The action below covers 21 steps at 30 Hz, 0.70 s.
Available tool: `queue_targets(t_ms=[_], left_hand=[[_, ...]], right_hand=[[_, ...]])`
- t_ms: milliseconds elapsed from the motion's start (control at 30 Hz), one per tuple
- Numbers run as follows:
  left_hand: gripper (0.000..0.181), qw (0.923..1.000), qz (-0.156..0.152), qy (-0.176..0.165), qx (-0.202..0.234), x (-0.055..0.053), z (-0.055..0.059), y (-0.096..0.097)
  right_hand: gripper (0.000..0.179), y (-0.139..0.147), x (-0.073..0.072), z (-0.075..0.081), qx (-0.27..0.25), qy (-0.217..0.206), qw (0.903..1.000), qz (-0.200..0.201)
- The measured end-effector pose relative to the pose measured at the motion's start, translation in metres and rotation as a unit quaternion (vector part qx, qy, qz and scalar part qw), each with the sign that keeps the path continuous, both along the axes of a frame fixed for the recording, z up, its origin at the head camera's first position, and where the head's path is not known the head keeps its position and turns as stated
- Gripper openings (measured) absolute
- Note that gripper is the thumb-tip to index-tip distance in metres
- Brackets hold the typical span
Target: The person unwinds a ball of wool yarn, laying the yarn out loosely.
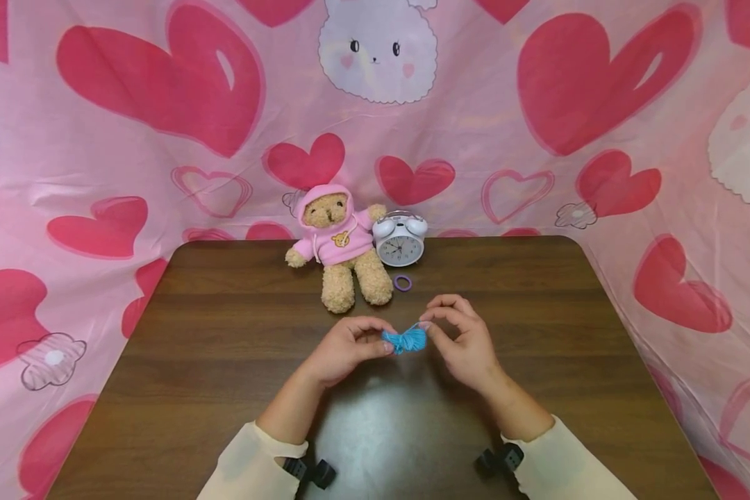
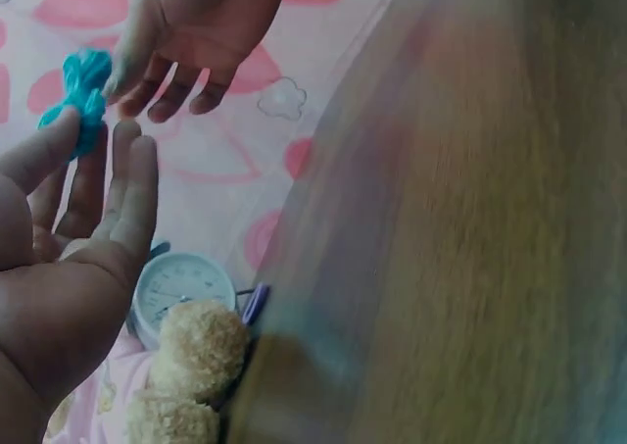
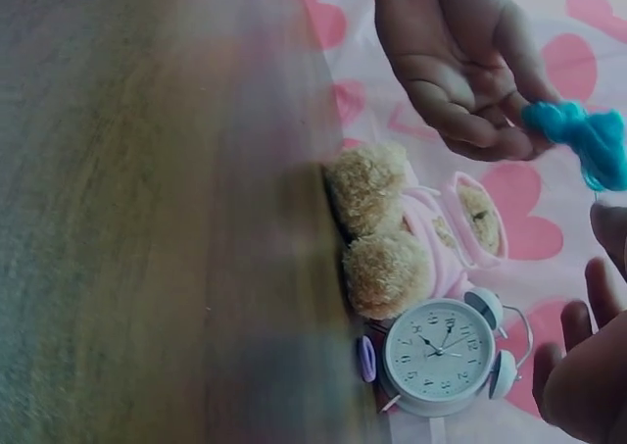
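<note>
A small bundle of blue yarn [image 1: 405, 340], gathered at its middle like a bow, is held up over the table in front of me. My left hand [image 1: 348, 349] pinches its left end between thumb and fingers. At the other end, my right hand [image 1: 465, 345] pinches a thin strand that rises from the bundle, thumb against forefinger. The left wrist view shows the yarn [image 2: 83, 96] above the left thumb, with the right fingers close by. In the right wrist view the yarn [image 3: 585, 140] sits between both hands, its strand running down toward the right fingertips.
Beyond the hands, a teddy bear [image 1: 340, 243] in a pink hoodie sits at the back of the brown wooden table [image 1: 225, 333]. Beside it stands a white twin-bell alarm clock [image 1: 400, 239], with a purple ring [image 1: 403, 282] before it. Pink heart-patterned cloth [image 1: 475, 125] hangs behind.
</note>
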<state>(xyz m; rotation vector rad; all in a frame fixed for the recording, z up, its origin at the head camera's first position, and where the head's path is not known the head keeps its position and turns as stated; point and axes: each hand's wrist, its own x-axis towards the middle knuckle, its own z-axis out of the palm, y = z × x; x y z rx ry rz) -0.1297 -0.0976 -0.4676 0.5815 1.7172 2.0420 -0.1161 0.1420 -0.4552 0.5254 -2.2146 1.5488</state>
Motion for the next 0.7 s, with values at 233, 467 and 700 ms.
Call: queue_targets(t_ms=[233, 467, 700], left_hand=[[0.017, 0.991, 0.003, 0.074, -0.111, -0.001, 0.004, -0.003], [0.019, 0.9916, 0.1, 0.022, -0.078, 0.002, 0.003, 0.002], [0.018, 0.989, 0.1, -0.071, 0.083, 0.004, 0.004, -0.005]], right_hand=[[0.014, 0.002, 0.008, 0.02, 0.013, -0.034, 0.9982, 0.048], [0.02, 0.012, 0.008, 0.006, 0.018, -0.004, 0.9979, 0.063], [0.021, 0.016, 0.009, 0.006, 0.02, -0.004, 0.999, 0.04]])
